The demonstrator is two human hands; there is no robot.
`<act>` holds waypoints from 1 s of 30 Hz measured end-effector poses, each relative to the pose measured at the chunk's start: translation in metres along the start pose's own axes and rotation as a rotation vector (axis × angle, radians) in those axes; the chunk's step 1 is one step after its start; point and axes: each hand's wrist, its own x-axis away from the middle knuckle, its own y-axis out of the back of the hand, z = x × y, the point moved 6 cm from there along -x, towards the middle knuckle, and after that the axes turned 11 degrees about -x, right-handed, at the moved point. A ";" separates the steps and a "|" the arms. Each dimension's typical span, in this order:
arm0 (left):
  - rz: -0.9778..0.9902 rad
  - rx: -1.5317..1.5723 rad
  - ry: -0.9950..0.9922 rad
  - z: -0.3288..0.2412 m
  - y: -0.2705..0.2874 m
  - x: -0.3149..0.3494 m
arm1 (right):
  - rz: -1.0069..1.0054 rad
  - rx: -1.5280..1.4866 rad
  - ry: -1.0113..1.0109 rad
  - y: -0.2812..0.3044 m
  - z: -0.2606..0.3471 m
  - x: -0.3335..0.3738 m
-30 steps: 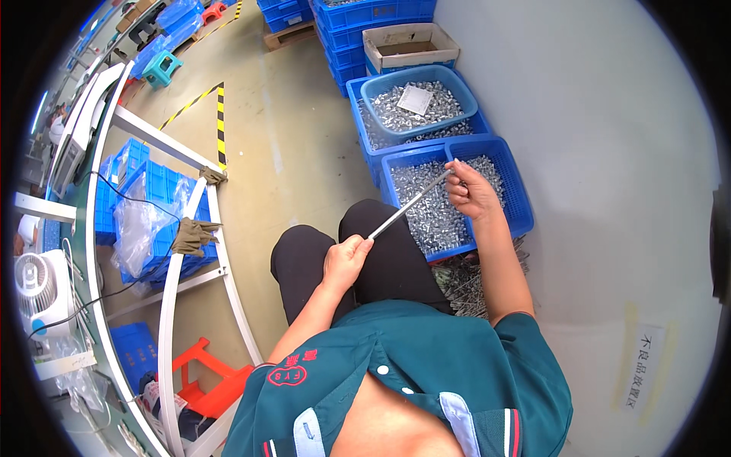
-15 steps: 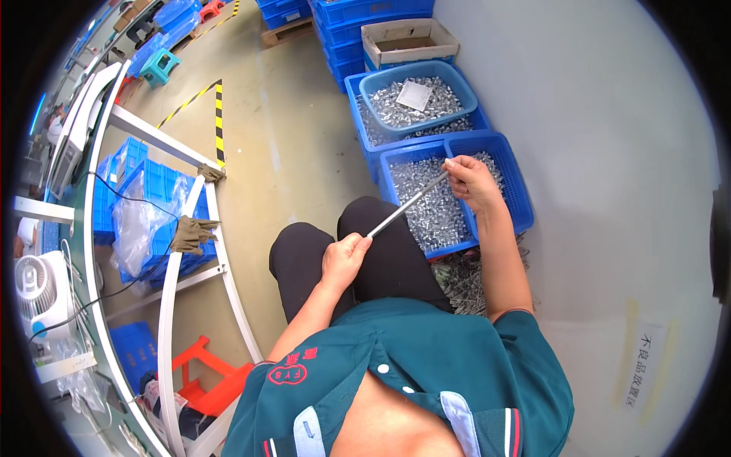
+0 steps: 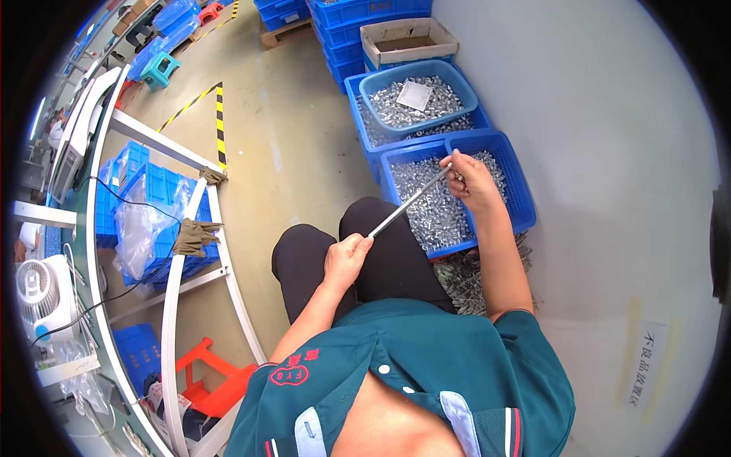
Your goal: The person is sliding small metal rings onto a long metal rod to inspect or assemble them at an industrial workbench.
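Note:
A thin silver metal rod (image 3: 411, 202) slants across the space above my lap, its far end higher and to the right. My left hand (image 3: 346, 260) is closed round the near end, over my thigh. At the far end, the fingers of my right hand (image 3: 474, 183) pinch the rod's tip; whether a small part sits there too is hard to make out. Under that hand stands a divided blue bin (image 3: 524, 212) full of small silver metal fittings (image 3: 432, 206). A pile of thin metal rods (image 3: 466, 283) lies below my right forearm.
Beyond the bin, a lighter blue basin (image 3: 470, 99) of fittings carries a white card (image 3: 414, 95). Stacked blue crates (image 3: 335, 46) and a white box (image 3: 449, 49) stand farther back. A white-framed workbench (image 3: 171, 327) runs along my left; a pale wall (image 3: 594, 190) rises on my right.
The fingers of my right hand have shifted slightly at the rod's far end. My left hand keeps its hold, and the rod stays nearly where it was.

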 end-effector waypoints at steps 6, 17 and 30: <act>-0.010 0.060 -0.007 -0.001 -0.003 -0.002 | 0.053 -0.019 0.070 0.008 -0.008 -0.004; -0.001 0.097 0.022 0.003 -0.001 -0.002 | 0.009 0.106 -0.155 -0.019 -0.058 0.011; 0.027 0.090 0.048 0.001 -0.003 -0.004 | -0.279 -0.450 -0.327 0.091 -0.117 -0.012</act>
